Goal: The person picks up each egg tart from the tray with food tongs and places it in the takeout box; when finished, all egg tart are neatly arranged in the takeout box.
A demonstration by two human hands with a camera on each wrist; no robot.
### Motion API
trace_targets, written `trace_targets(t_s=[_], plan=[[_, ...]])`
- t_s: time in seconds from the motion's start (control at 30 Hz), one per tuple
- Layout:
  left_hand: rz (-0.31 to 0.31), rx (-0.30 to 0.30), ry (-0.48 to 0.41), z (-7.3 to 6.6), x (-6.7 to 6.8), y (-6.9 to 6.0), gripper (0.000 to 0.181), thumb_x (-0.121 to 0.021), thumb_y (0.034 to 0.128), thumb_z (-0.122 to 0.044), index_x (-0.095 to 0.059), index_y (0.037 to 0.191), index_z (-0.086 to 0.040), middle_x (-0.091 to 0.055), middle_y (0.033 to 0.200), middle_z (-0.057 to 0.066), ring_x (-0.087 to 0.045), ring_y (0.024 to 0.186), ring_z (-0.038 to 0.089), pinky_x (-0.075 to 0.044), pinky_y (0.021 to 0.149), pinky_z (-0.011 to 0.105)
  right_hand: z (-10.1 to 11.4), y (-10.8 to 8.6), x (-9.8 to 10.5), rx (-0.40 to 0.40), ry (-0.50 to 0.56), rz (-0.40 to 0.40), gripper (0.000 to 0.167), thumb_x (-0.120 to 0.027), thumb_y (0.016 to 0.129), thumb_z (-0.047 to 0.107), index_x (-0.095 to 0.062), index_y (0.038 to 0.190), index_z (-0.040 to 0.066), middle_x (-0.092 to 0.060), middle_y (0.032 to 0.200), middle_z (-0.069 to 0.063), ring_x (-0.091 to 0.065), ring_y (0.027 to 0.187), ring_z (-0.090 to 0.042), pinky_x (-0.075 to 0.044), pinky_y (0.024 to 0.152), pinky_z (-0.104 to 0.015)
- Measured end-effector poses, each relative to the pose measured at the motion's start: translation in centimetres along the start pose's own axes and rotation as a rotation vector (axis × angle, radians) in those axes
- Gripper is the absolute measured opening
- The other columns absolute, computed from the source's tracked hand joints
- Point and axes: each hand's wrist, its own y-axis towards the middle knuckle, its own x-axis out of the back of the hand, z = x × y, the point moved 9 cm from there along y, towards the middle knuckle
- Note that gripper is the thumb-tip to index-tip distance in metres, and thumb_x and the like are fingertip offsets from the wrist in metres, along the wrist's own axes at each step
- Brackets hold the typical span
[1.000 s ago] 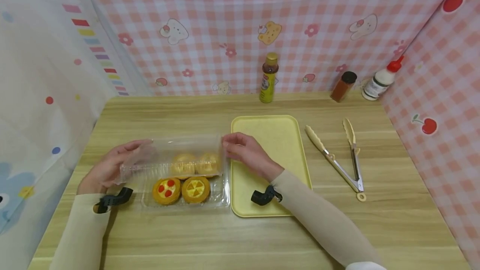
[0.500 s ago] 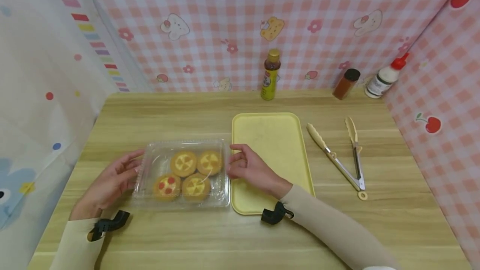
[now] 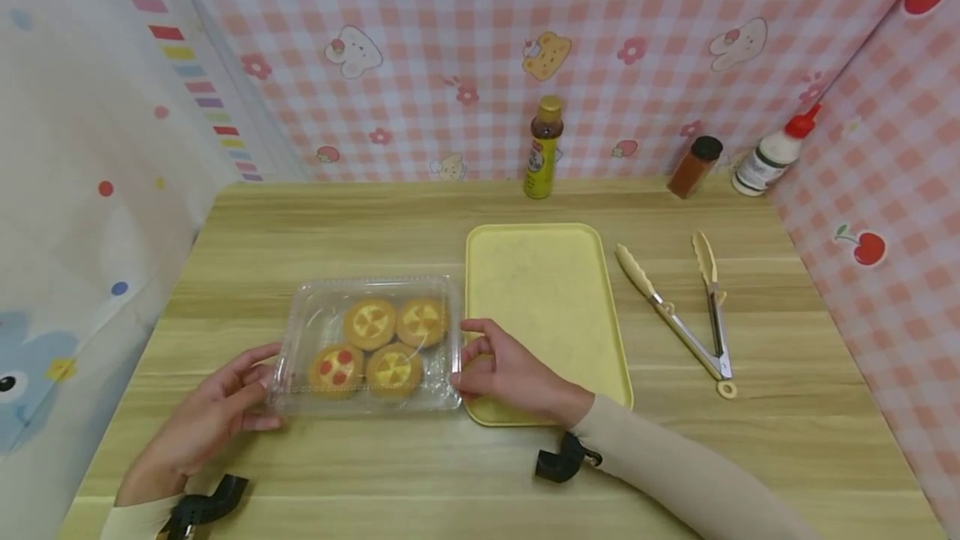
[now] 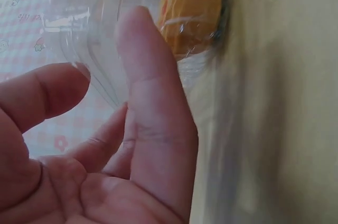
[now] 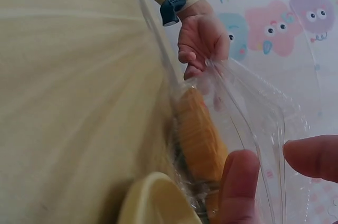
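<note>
A clear plastic clamshell box (image 3: pixel 311 315) lies flat on the table with its lid down. Through the lid show several round tarts (image 3: pixel 393 369), one of them a tart with red spots (image 3: pixel 335 369). At the box's left end my left hand (image 3: pixel 202 419) grips the near corner, its thumb and fingers bent about the rim (image 4: pixel 105 81). My right hand (image 3: pixel 517 369) holds the right edge likewise, with one fingertip (image 5: pixel 301 155) on the lid's rim and another finger (image 5: pixel 240 182) against the side wall. Some fingers are hidden behind the plastic.
A yellow tray (image 3: pixel 540 298) sits right of the box, under my right hand. Farther right lie spread tongs (image 3: pixel 690 340). Along the back stand a yellow-labelled bottle (image 3: pixel 542 152), a black-capped spice jar (image 3: pixel 694 167) and a red-tipped white bottle (image 3: pixel 772 157).
The lid, half raised a second ago, has come down over the tarts. Both hands have then slid along the box's ends toward its near corners.
</note>
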Motion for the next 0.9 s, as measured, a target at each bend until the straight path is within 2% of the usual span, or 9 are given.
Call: trace_targets(t_s=[0.1,0.23,0.33,0.43,0.57,0.67,0.73,0.9], plan=[[-0.007,0.022,0.006,0.5,-0.3,-0.7,0.042,-0.043,0.115,-0.011,-0.049,0.152,-0.028,-0.07,0.128,-0.006,-0.073,0.107,0.015,-0.066,0.083,0.042,-0.4,-0.4,-0.4,-0.011,0.026,0.028,0.083,-0.075,0.095,0.006,-0.025,0.161,0.004,-0.06,0.114,-0.012,-0.074,0.081,-0.017,-0.064,0.079,-0.031],[0.018,0.038,-0.004,0.9,-0.7,-1.4,0.044,-0.041,0.1152,-0.01,-0.05,0.152,-0.033,-0.073,0.123,-0.003,-0.075,0.104,0.018,-0.067,0.082,0.042,-0.7,-0.9,-1.1,-0.018,0.055,0.073,0.084,-0.074,0.096,0.007,-0.022,0.162,0.007,-0.06,0.109,-0.011,-0.075,0.076,-0.02,-0.065,0.075,-0.034],[0.057,0.025,-0.035,0.7,-1.0,-1.6,0.049,-0.039,0.1147,-0.005,-0.048,0.153,-0.034,-0.075,0.12,0.001,-0.075,0.103,0.017,-0.067,0.083,0.041,-0.8,-1.1,-1.4,-0.016,0.068,0.096,0.085,-0.073,0.098,0.007,-0.019,0.163,0.01,-0.064,0.104,-0.012,-0.074,0.072,-0.02,-0.065,0.07,-0.034],[0.085,0.003,-0.071,0.5,-1.3,-1.4,0.05,-0.038,0.1139,-0.002,-0.046,0.154,-0.031,-0.076,0.119,0.005,-0.075,0.103,0.017,-0.066,0.085,0.04,-0.8,-1.1,-1.6,-0.017,0.1,0.11,0.085,-0.071,0.099,0.005,-0.016,0.164,0.013,-0.07,0.1,-0.019,-0.074,0.068,-0.021,-0.065,0.065,-0.033],[0.08,-0.032,-0.101,0.1,-1.3,-0.9,0.049,-0.039,0.1128,0.001,-0.046,0.154,-0.026,-0.076,0.115,0.005,-0.076,0.101,0.016,-0.066,0.086,0.039,-0.9,-0.8,-1.7,-0.021,0.121,0.117,0.084,-0.068,0.102,0.004,-0.013,0.164,0.016,-0.074,0.097,-0.02,-0.074,0.067,-0.02,-0.064,0.063,-0.032],[0.062,-0.05,-0.121,-0.1,-1.2,-0.5,0.047,-0.04,0.1123,0.002,-0.049,0.151,-0.023,-0.077,0.113,0.004,-0.076,0.099,0.015,-0.066,0.086,0.037,-0.9,-0.4,-1.6,-0.02,0.113,0.099,0.075,-0.066,0.103,0.004,-0.019,0.16,0.013,-0.075,0.094,-0.014,-0.075,0.068,-0.02,-0.064,0.063,-0.032],[0.042,-0.05,-0.13,-0.1,-1.2,-0.3,0.043,-0.042,0.1118,0.002,-0.053,0.146,-0.022,-0.077,0.112,0.004,-0.076,0.098,0.014,-0.066,0.086,0.035,-0.9,-0.2,-1.3,-0.014,0.104,0.075,0.063,-0.065,0.103,0.003,-0.027,0.154,0.008,-0.075,0.094,-0.013,-0.075,0.068,-0.02,-0.065,0.064,-0.032],[-0.009,-0.027,-0.158,0.0,-1.0,0.1,0.029,-0.047,0.1105,0.002,-0.06,0.131,-0.014,-0.077,0.109,0.003,-0.075,0.096,0.013,-0.065,0.085,0.031,-1.0,0.4,-0.8,-0.012,0.068,0.032,0.035,-0.065,0.103,0.004,-0.043,0.129,-0.002,-0.077,0.1,-0.023,-0.075,0.069,-0.017,-0.065,0.066,-0.03]])
